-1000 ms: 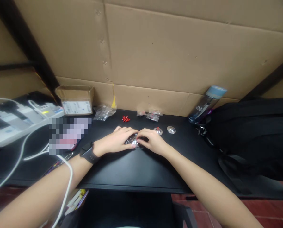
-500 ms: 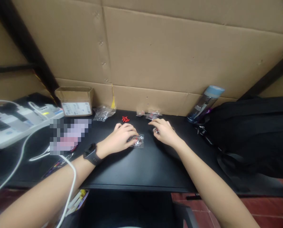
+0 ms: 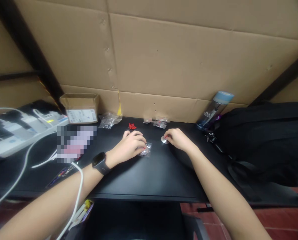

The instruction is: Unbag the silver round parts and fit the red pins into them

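Note:
My right hand (image 3: pixel 178 140) is closed in a pinch on a small red piece (image 3: pixel 166 136) at the middle of a shiny silver disc (image 3: pixel 164 140). That disc rests on the black table. My left hand (image 3: pixel 129 146), with a dark watch on its wrist, curls its thumb and forefinger onto a second silver disc (image 3: pixel 145 152), which also shows a bit of red. Beneath this disc lies a clear plastic bag (image 3: pixel 149 146). Its other fingers reach forward, bent. Beyond the left hand sits a small heap of red pieces (image 3: pixel 132 126).
Clear bags (image 3: pixel 160 123) and a crumpled plastic bag (image 3: pixel 110 120) lie along the cardboard wall. A cardboard box (image 3: pixel 80 110), a power strip (image 3: pixel 26 136) and a white cable (image 3: pixel 76 200) are at left. On the right stand a bottle (image 3: pixel 211 111) and a black backpack (image 3: pixel 261 143).
My right hand's fingers, stretched forward before, have drawn in and pinched the red piece, exposing more of the disc. My left hand stays at its disc with only a slight shift.

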`<state>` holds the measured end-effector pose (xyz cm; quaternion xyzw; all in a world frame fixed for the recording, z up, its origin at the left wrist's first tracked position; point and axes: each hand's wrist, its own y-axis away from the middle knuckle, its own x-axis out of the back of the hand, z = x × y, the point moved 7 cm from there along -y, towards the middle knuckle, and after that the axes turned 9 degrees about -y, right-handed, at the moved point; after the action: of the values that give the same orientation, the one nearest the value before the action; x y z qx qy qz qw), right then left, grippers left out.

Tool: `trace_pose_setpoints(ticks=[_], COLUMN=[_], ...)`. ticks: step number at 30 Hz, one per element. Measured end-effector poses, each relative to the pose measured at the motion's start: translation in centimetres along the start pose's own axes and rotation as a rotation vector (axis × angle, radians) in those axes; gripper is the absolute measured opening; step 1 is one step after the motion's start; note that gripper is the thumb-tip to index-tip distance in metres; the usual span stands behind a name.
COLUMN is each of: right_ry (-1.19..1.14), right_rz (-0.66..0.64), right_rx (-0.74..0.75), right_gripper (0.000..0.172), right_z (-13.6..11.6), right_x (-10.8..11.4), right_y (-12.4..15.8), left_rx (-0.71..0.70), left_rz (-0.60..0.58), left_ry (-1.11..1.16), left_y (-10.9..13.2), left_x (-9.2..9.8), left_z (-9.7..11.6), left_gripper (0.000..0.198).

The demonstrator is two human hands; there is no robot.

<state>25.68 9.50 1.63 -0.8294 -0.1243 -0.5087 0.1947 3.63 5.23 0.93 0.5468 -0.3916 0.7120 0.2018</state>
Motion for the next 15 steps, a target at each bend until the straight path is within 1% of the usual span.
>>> trace_pose_setpoints(ticks=[3, 6, 8, 11, 12, 13, 15], right_ry=[-0.021, -0.149, -0.282, -0.554, -0.656, -0.757, -0.909], right_rz=[0.022, 0.087, 0.198, 0.385, 0.407, 0.403, 0.362], right_rx=[-0.019, 0.022, 0.077, 0.144, 0.165, 0.188, 0.249], right_gripper=[0.021, 0.015, 0.012, 0.011, 0.011, 0.012, 0.012], right_z=[-0.4, -1.7, -3.0, -4.9, -5.5, -6.2, -7.6], right_x=[0.4, 1.3, 2.2, 3.1, 2.9, 2.6, 1.7], right_y=[0.1, 0.3, 0.6, 1.5, 1.7, 1.8, 2.1], left_rx=[0.056, 0.128, 0.18, 0.221, 0.215, 0.205, 0.182], left_rz=[0.024, 0.065, 0.115, 0.187, 0.197, 0.202, 0.207], left_ry=[0.076, 0.192, 0.241, 0.231, 0.215, 0.2, 0.181], left_y=[-0.2, -0.2, -0.2, -0.1, 0.0, 0.0, 0.0], left_x=[0.7, 1.5, 1.9, 2.5, 2.6, 2.7, 2.9], left_z=[0.2, 0.1, -0.2, -0.6, -0.6, -0.5, -0.3], left_gripper=[0.02, 0.023, 0.023, 0.02, 0.018, 0.017, 0.015])
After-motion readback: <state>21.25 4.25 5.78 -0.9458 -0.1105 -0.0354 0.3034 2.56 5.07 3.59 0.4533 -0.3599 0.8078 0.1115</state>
